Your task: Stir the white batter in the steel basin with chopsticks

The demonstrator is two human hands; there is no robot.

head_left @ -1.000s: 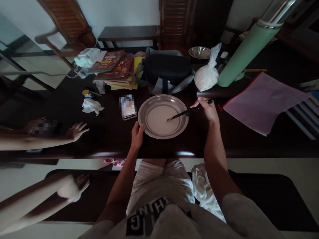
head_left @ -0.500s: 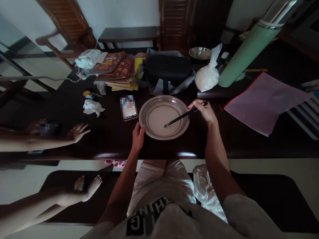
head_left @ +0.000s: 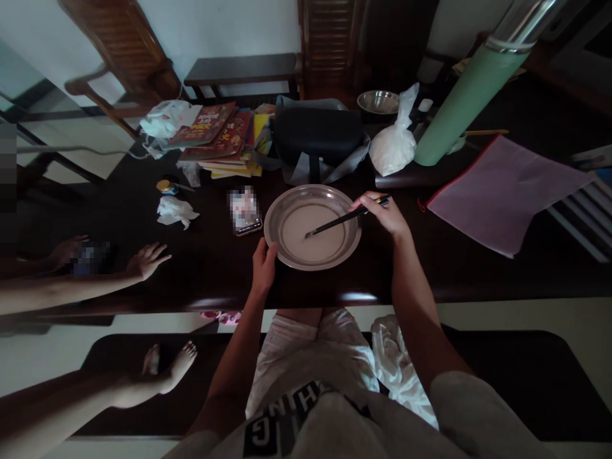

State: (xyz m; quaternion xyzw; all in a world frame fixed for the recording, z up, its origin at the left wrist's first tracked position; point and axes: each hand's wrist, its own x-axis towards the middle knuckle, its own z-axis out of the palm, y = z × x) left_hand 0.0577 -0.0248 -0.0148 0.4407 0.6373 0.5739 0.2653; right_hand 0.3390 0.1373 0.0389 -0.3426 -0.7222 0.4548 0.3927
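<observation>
A wide metal bowl (head_left: 351, 245) with milky, whitish liquid in it stands on the dark table in front of me. At its left rim, my left hand (head_left: 264, 264) grips the edge, thumb on top and fingers underneath. My right hand (head_left: 385, 213) is closed around dark chopsticks (head_left: 337, 221), held at a slant over the bowl's right side. Their tips dip into the liquid near the middle. Whether the pair is pressed fully together is hard to make out.
Beside the bowl lies a phone (head_left: 245, 210). Behind are stacked books (head_left: 215, 137), a black case (head_left: 318, 134), a tied bag of white powder (head_left: 393, 150) and a tall green flask (head_left: 468, 105). A pink mesh pouch (head_left: 497, 197) lies right. Another person's hand (head_left: 149, 260) rests left.
The chopstick tips have moved left through the liquid, and my right hand has shifted slightly left with them. My left hand stays on the bowl's rim. The view has shifted a little.
</observation>
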